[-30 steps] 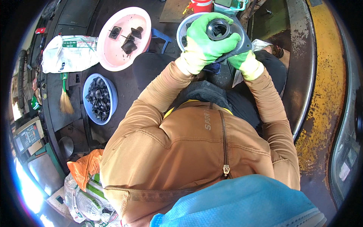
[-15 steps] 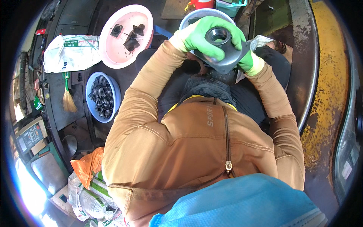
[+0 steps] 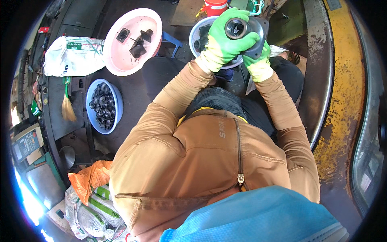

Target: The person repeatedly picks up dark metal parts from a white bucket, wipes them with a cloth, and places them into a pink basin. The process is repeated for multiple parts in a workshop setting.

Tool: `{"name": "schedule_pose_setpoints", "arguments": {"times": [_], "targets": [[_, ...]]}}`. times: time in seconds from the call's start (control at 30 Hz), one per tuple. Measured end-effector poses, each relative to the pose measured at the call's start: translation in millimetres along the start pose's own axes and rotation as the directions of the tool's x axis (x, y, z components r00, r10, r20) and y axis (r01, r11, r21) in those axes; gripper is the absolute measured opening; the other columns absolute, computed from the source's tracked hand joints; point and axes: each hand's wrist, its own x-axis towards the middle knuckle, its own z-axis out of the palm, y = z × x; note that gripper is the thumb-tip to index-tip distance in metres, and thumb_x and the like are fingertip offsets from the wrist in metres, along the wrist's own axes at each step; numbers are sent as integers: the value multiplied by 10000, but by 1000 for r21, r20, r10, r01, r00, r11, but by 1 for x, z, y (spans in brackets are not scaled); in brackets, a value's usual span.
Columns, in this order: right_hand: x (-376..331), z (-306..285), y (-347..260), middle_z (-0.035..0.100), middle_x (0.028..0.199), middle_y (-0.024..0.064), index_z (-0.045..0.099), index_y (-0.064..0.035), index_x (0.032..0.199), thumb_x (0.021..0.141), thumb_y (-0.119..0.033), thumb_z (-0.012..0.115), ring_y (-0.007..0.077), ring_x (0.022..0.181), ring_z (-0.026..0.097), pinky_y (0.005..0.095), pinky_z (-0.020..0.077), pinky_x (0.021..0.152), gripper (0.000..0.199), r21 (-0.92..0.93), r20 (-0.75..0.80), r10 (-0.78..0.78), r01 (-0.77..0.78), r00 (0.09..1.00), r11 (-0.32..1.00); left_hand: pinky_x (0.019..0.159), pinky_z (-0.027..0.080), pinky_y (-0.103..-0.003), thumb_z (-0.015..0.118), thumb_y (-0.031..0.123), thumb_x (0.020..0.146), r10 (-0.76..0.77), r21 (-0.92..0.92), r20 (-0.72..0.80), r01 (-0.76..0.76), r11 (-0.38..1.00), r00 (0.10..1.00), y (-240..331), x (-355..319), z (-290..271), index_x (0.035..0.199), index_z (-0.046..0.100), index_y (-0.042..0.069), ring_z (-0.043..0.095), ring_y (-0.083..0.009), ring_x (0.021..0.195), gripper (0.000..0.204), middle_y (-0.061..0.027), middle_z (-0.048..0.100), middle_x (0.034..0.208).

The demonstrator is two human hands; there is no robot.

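Both my hands wear green gloves with yellow cuffs and hold up a black moulded part with a square flange and a round collar (image 3: 258, 29). My left hand (image 3: 226, 40) wraps its fingers and thumb around the collar, whose round opening faces up. Beneath the flange, my right hand (image 3: 259, 60) grips the part from the right; its fingers are partly hidden. Just behind and below the part is a light blue basin (image 3: 194, 32) with dark pieces in it, partly covered by my left hand.
A pink basin (image 3: 111, 52) with a few black parts stands left, beside a blue stool (image 3: 173, 40). Nearer is a blue basin (image 3: 117, 117) full of small black pieces. A white sack (image 3: 72, 56), a hand broom (image 3: 67, 107) and a red bucket (image 3: 216, 7) lie around. A yellow metal edge (image 3: 346, 101) runs along my right.
The part has moved slightly right and up and is turned, with its flange now at the right of my left hand. More of the light blue basin behind shows.
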Motion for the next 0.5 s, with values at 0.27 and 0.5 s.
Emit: {"name": "schedule_pose_setpoints", "arguments": {"times": [0.27, 0.5], "targets": [[-4, -17, 9, 604, 1269, 116, 499, -48, 1338, 931, -136, 634, 211, 1159, 599, 336, 489, 986, 438, 137, 289, -8, -33, 957, 990, 922, 517, -330, 857, 139, 706, 82, 8, 201, -85, 996, 976, -1, 8, -15, 1119, 653, 28, 649, -193, 1047, 474, -108, 684, 1129], [5, -18, -5, 603, 1275, 95, 491, -34, 1344, 949, -252, 642, 208, 1156, 596, 354, 502, 989, 475, 717, 500, 114, -484, 858, 502, 887, 535, -308, 858, 177, 722, 24, -15, 271, -21, 1000, 962, -7, 3, -24, 1119, 673, 28, 673, -176, 988, 463, -95, 701, 1102]]}}
